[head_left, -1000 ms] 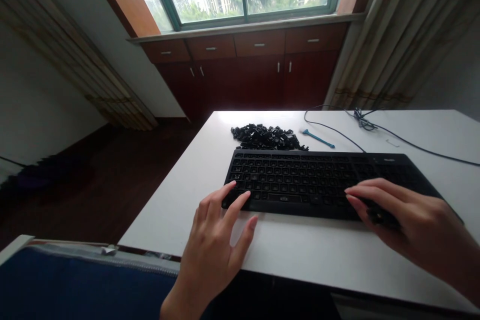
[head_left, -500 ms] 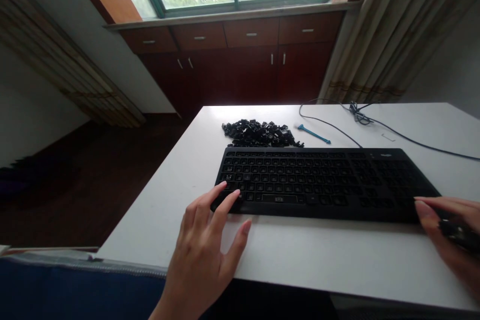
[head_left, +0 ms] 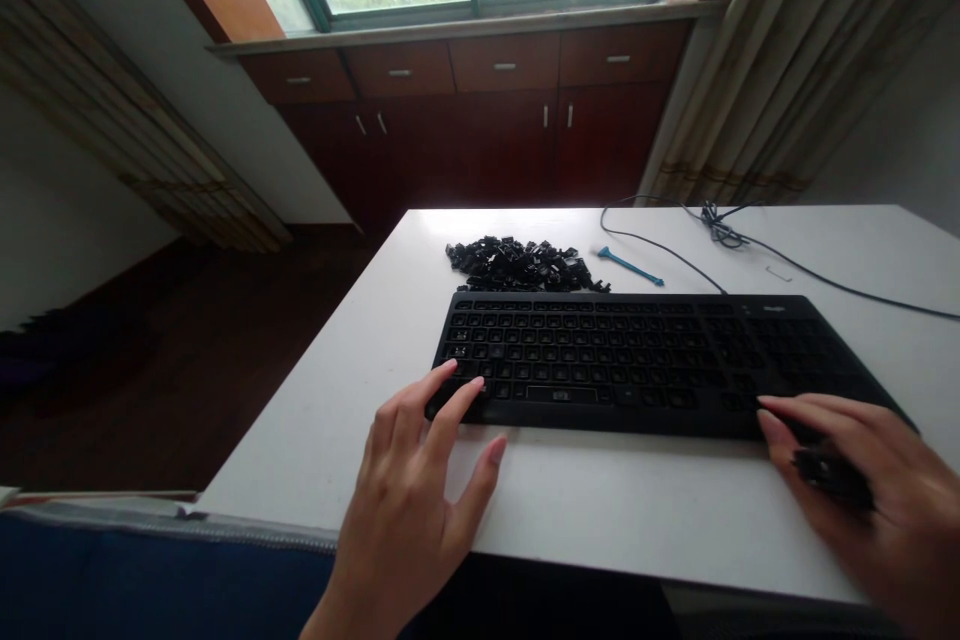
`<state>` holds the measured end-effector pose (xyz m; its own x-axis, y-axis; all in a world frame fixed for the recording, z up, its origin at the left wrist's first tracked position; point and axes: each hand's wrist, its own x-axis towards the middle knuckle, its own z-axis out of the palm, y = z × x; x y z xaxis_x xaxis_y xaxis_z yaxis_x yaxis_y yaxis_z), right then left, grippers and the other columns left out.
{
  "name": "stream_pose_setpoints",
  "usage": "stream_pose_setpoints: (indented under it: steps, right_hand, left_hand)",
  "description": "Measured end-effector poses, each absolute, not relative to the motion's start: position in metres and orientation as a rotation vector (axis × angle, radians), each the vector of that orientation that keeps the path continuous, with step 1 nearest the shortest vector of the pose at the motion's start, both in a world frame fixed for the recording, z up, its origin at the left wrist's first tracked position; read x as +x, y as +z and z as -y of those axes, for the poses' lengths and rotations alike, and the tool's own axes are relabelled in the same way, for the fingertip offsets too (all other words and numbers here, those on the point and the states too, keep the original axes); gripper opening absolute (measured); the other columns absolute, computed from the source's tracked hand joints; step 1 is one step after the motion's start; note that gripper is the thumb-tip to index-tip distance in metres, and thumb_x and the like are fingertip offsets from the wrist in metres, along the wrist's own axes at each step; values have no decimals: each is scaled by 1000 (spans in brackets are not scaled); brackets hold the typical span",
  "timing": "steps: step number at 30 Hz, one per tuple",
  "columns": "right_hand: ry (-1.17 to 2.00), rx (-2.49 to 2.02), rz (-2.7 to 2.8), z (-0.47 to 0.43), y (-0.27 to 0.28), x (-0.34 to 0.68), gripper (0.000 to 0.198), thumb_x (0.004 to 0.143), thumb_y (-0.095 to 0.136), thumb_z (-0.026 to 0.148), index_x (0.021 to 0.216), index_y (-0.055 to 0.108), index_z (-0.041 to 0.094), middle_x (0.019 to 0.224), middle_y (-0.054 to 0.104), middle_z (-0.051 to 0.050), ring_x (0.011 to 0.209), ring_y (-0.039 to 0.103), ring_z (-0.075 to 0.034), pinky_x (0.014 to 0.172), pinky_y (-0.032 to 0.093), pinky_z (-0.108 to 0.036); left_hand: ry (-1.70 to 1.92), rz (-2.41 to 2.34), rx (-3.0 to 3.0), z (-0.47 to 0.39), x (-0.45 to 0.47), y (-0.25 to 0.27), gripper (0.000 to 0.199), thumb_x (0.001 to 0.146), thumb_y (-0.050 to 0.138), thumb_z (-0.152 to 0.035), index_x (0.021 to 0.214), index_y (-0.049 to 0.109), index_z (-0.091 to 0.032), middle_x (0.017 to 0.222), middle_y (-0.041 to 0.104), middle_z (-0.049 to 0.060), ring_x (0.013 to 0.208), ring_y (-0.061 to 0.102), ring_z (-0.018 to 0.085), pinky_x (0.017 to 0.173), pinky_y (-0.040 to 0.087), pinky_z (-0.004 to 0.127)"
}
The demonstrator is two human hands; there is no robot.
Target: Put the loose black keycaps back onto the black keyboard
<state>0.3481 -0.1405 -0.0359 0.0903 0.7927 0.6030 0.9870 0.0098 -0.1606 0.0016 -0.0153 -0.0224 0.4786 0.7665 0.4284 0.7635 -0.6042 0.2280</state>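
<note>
A black keyboard lies along the white table, most of its key places showing as bare sockets. My left hand rests at its lower left corner, fingers spread, with the index and middle fingertips on the keyboard. Over the lower right part of the keyboard is my right hand, thumb and fingertips pinched together. Small dark pieces that look like black keycaps are cupped in its palm, partly covered by the fingers. Behind the keyboard's left half sits a heap of loose black keycaps.
A blue brush lies behind the keyboard. The black cable runs in loops over the back right of the table. A thin bent wire is to its right. Beyond stand a dark red cabinet and a window.
My right hand has moved left, from the keyboard's right end inward over its lower right part, with the dark pieces still in the palm. My left hand has stayed in place.
</note>
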Motion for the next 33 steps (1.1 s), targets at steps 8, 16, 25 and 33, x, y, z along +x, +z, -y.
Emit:
stream_pose_setpoints:
  steps: [8,16,25,33]
  right_hand:
    - [-366,-1841,1911,117,-23,281,37,90,59,28,127,64,25,127,63,-10,80,70,-21,54,53,-30]
    - [-350,-1882,1931,118,-26,284,40,88,59,30,128,63,27,128,63,-8,83,71,-23,52,53,-31]
    - [-332,-1890,1916,119,-28,284,40,89,58,31,129,62,28,129,62,-6,85,70,-23,55,52,-32]
    - [-352,-1901,1912,119,-27,283,38,90,59,32,128,63,29,128,63,-4,84,70,-20,57,50,-29]
  left_hand:
    - [769,-1380,2701,15,0,-22,51,91,59,-34,140,46,-25,146,45,11,132,44,32,109,42,51]
    - [765,-1379,2704,15,1,-21,50,92,59,-33,139,47,-25,145,45,11,132,44,32,108,43,51]
    - [763,-1376,2707,15,1,-21,51,91,60,-32,139,47,-24,145,45,11,132,43,31,109,42,50]
    - [777,-1378,2703,15,1,-22,51,91,60,-33,139,47,-24,145,45,11,132,44,31,109,43,50]
